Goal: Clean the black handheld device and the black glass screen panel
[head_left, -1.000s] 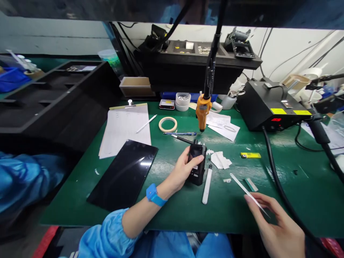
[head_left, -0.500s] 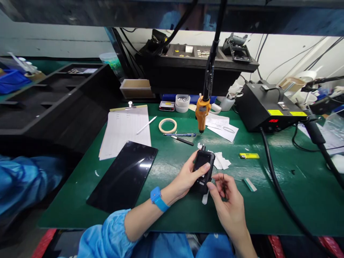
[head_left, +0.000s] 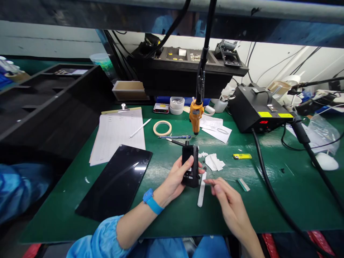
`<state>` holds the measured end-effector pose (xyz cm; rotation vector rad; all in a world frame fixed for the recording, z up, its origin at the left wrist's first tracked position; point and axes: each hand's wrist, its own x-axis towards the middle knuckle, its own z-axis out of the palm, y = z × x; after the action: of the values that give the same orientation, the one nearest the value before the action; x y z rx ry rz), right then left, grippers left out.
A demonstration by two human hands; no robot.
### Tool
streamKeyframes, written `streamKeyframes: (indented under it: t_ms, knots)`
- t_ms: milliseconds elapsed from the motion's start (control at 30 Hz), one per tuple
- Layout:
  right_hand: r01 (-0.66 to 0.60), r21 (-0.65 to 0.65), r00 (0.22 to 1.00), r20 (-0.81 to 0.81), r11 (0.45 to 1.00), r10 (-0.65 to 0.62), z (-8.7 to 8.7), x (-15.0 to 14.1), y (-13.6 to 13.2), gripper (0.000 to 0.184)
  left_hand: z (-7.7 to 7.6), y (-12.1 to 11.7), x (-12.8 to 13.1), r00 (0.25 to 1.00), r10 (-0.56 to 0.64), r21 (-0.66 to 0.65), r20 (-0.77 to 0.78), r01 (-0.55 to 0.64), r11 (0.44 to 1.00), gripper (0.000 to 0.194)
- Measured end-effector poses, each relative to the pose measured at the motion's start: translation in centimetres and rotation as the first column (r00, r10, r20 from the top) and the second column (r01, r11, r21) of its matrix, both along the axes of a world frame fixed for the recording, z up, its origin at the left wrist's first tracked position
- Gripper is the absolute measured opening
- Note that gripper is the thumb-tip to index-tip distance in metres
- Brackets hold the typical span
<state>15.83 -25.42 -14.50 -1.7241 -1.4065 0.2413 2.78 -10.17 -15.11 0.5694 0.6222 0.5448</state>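
My left hand (head_left: 179, 176) is wrapped round a black handheld device (head_left: 190, 182) with a dark screen and a short antenna stub, the thumb lying across its front. The device is held upright just above the table. My right hand (head_left: 228, 197) is at the lower right, index finger stretched towards a white stick (head_left: 201, 195). Its fingertip is at the stick's edge; I cannot tell whether it touches. No held object shows in that hand. Small dark bits (head_left: 204, 167) lie by the stick's upper end. Crumpled white paper (head_left: 215, 163) lies beyond.
An orange electric screwdriver (head_left: 196, 116) hangs over the green table (head_left: 172, 222). A dark glossy panel (head_left: 115, 182) and paper sheets (head_left: 115, 132) lie left. Beyond are a tape roll (head_left: 162, 128) and pen (head_left: 174, 137). Right are a yellow lighter-like item (head_left: 242, 156), black unit (head_left: 258, 111) and thick cable (head_left: 264, 172).
My left hand has tilted the device more upright and shifted slightly left. My right hand has drawn away from the device and its index finger has straightened. More of the white stick now shows.
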Motion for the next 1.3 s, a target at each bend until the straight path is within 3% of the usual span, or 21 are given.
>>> streamKeyframes:
  t_ms: [133, 333, 533, 733, 867, 1033, 1167, 1300]
  knots:
    - [0.143, 0.046, 0.959, 0.242, 0.989, -0.15, -1.1, 3.5, -1.7, 0.03, 0.1, 0.5, -0.3, 0.998, 0.013, -0.077, 0.055, -0.009, 0.997, 0.074]
    - [0.257, 0.105, 0.814, 0.513, 0.961, -0.273, -3.2, 6.2, -3.2, 0.035, 0.0, 0.7, -0.5, 0.989, -0.052, -0.146, 0.142, 0.073, 0.987, 0.064]
    - [0.244, 0.149, 0.749, 0.598, 0.958, -0.284, -3.8, 6.1, -2.1, 0.033, 0.7, 0.8, -0.5, 0.967, -0.138, -0.144, 0.216, 0.171, 0.975, 0.056]
    - [0.206, 0.19, 0.769, 0.576, 0.96, -0.279, -3.6, 6.4, -0.9, 0.026, 0.3, 1.0, -0.5, 0.951, -0.181, -0.074, 0.249, 0.205, 0.976, 0.064]
    - [0.176, 0.232, 0.82, 0.504, 0.957, -0.273, -2.3, 5.8, -0.6, 0.017, -0.3, 0.8, -0.6, 0.957, -0.166, -0.013, 0.239, 0.174, 0.985, 0.073]
    - [0.108, 0.228, 0.915, 0.359, 0.968, -0.187, 1.2, 3.8, -1.0, 0.009, -0.1, 0.2, -1.0, 0.966, -0.149, 0.104, 0.212, 0.129, 0.986, 0.072]
    - [0.06, 0.234, 0.961, 0.248, 0.97, -0.119, 3.5, 2.4, -1.3, 0.013, 0.0, -0.1, -0.9, 0.966, -0.22, 0.282, 0.133, 0.176, 0.943, 0.073]
    - [0.049, 0.23, 0.987, 0.138, 0.972, -0.082, 4.3, 2.1, -1.1, 0.014, 0.1, -0.3, -0.8, 0.979, -0.206, 0.409, -0.016, 0.194, 0.892, 0.07]
